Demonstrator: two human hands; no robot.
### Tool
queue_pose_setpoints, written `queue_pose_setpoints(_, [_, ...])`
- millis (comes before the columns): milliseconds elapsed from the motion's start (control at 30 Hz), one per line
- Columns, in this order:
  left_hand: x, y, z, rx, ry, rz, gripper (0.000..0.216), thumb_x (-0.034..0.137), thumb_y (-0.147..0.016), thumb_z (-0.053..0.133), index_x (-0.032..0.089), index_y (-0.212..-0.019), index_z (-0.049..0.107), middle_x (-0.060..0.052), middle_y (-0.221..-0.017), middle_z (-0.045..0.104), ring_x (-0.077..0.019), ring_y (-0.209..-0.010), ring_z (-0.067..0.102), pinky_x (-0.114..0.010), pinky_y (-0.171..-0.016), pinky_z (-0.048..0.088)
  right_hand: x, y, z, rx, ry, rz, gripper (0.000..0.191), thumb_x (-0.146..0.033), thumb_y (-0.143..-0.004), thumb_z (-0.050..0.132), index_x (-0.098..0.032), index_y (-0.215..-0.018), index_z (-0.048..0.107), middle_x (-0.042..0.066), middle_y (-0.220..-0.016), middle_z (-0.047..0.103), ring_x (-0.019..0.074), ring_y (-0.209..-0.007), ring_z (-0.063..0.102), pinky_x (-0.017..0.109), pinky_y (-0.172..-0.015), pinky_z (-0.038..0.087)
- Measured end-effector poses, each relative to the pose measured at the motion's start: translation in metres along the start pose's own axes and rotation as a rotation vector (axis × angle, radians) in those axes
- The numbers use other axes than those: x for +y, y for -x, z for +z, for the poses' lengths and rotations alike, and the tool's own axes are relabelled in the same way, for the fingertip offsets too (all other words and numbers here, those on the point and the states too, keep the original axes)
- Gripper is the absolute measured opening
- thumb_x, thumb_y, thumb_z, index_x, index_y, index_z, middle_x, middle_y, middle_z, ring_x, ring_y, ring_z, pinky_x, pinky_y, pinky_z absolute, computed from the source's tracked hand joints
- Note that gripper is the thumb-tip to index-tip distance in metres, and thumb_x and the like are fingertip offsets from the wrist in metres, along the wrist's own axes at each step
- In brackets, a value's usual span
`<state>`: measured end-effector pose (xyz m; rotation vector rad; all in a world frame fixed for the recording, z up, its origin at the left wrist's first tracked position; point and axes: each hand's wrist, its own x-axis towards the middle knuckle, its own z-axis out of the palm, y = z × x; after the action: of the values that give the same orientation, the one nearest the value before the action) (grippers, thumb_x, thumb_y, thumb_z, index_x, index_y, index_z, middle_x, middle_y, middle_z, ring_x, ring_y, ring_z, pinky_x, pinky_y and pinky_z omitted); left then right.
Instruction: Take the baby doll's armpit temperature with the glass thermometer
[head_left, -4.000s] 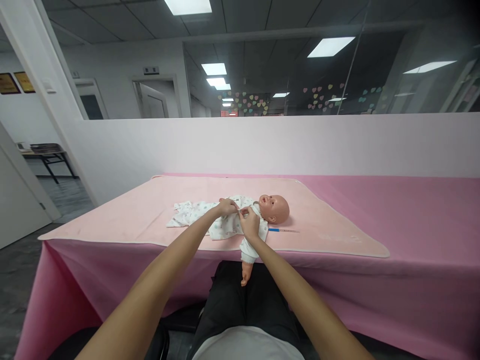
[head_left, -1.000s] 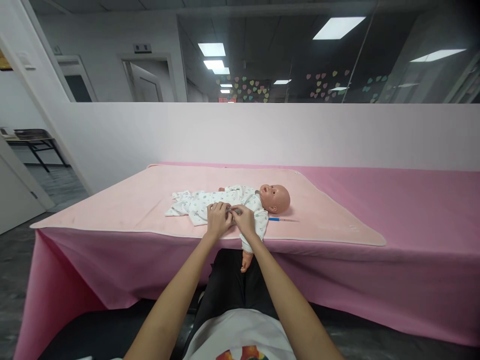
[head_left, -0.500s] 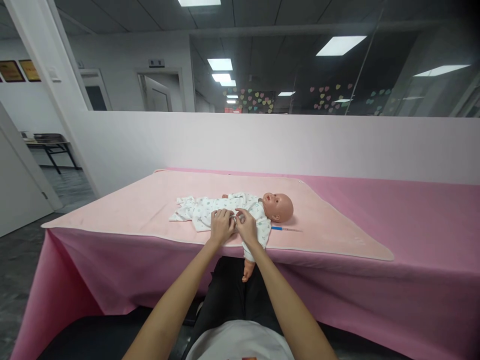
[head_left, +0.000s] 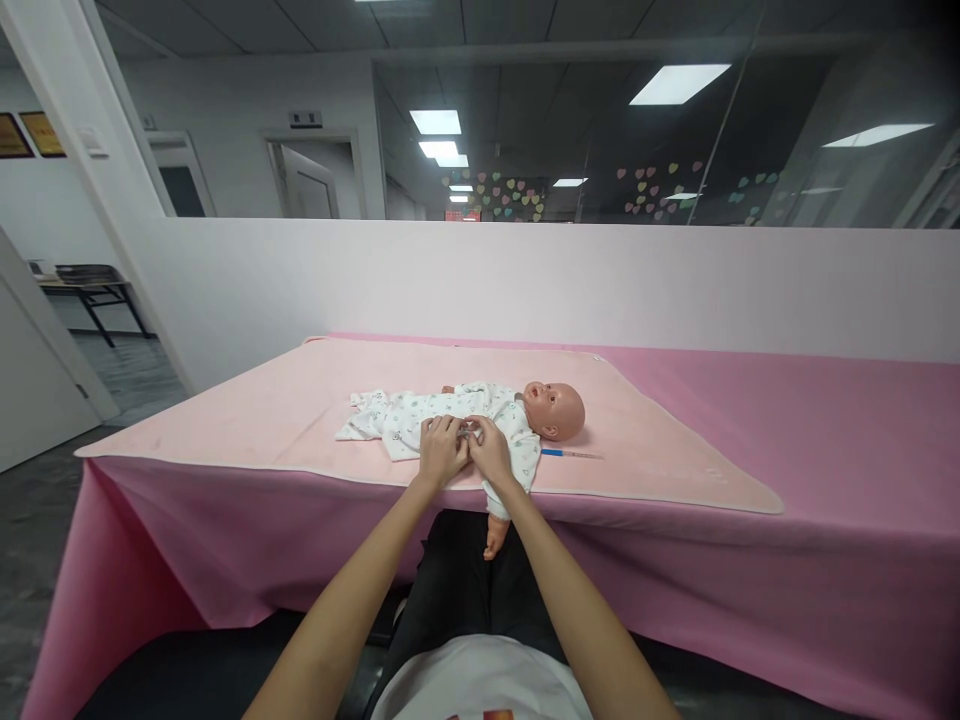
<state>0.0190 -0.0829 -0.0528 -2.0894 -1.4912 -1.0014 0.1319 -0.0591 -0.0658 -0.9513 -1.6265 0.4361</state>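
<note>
A baby doll (head_left: 555, 411) lies on its back, head to the right, in a white printed gown (head_left: 416, 415). Both my hands meet over the gown's front, at the doll's middle. My left hand (head_left: 442, 450) has its fingers bent and closed. My right hand (head_left: 490, 450) pinches close beside it. Between the fingertips shows a small whitish, thin thing (head_left: 468, 431), too small to name. One doll arm (head_left: 495, 535) hangs over the near table edge. Below the doll's head lies a thin stick (head_left: 570, 454) with a blue end.
A peach blanket (head_left: 660, 470) is spread under the doll on a table with a pink cloth (head_left: 862, 450). Behind it stands a white half wall (head_left: 525, 280) with a window above. A door and a small desk (head_left: 94, 290) are at the far left.
My right fingers have come in closer to the left ones, over the same spot on the gown. The view has shifted slightly; the doll and stick lie as before.
</note>
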Motion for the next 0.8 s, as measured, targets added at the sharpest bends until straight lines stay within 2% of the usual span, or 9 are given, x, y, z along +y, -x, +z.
queue_pose_setpoints(200, [0.0008,0.0,-0.0008,-0.004,0.015,-0.02,0.019,0.019,-0.075,0.046,0.02,-0.091,0.054,-0.006,-0.09,0.058,-0.022,-0.087,0.05,-0.038,-0.085,0.03,0.0044,0.0002,0.0014,0.038,-0.079,0.061,0.024,-0.023,-0.074,0.047,-0.02,-0.094,0.059,0.002,-0.081,0.066,0.0125,-0.053,0.053,0.023,-0.05,0.042])
queue_pose_setpoints(367, [0.0,-0.0006,0.0018,-0.017,0.022,-0.047,0.015,0.02,-0.077,0.045,0.02,-0.088,0.054,-0.006,-0.088,0.058,-0.0221,-0.086,0.05,-0.038,-0.084,0.03,0.0073,-0.0023,0.0019,0.055,-0.097,0.076,0.02,-0.024,-0.072,0.05,-0.019,-0.088,0.061,0.004,-0.078,0.067,0.0153,-0.068,0.06,0.023,-0.058,0.045])
queue_pose_setpoints(533, [-0.0028,-0.0009,0.0047,-0.032,0.033,-0.069,0.014,0.019,-0.078,0.044,0.021,-0.087,0.054,-0.005,-0.088,0.059,-0.0215,-0.086,0.049,-0.037,-0.081,0.032,0.0077,-0.0025,0.0011,0.051,-0.042,0.078,0.021,-0.022,-0.071,0.051,-0.021,-0.089,0.062,0.002,-0.082,0.067,0.0153,-0.069,0.059,0.025,-0.063,0.044])
queue_pose_setpoints(700, [-0.0047,-0.0016,0.0052,-0.041,0.047,-0.071,0.015,0.017,-0.079,0.041,0.02,-0.087,0.054,-0.005,-0.089,0.059,-0.0208,-0.087,0.05,-0.035,-0.079,0.033,0.0052,-0.0017,0.0004,0.061,0.032,0.07,0.013,-0.021,-0.071,0.051,-0.022,-0.078,0.062,0.001,-0.078,0.065,0.0163,-0.069,0.057,0.028,-0.067,0.043])
queue_pose_setpoints(800, [-0.005,-0.0016,0.0051,-0.039,0.053,-0.073,0.017,0.017,-0.08,0.039,0.02,-0.087,0.054,-0.005,-0.089,0.059,-0.0205,-0.087,0.05,-0.035,-0.079,0.033,0.0043,-0.0014,0.0003,0.047,0.057,0.05,0.014,-0.018,-0.071,0.05,-0.022,-0.075,0.063,0.001,-0.08,0.065,0.0165,-0.074,0.057,0.028,-0.07,0.043])
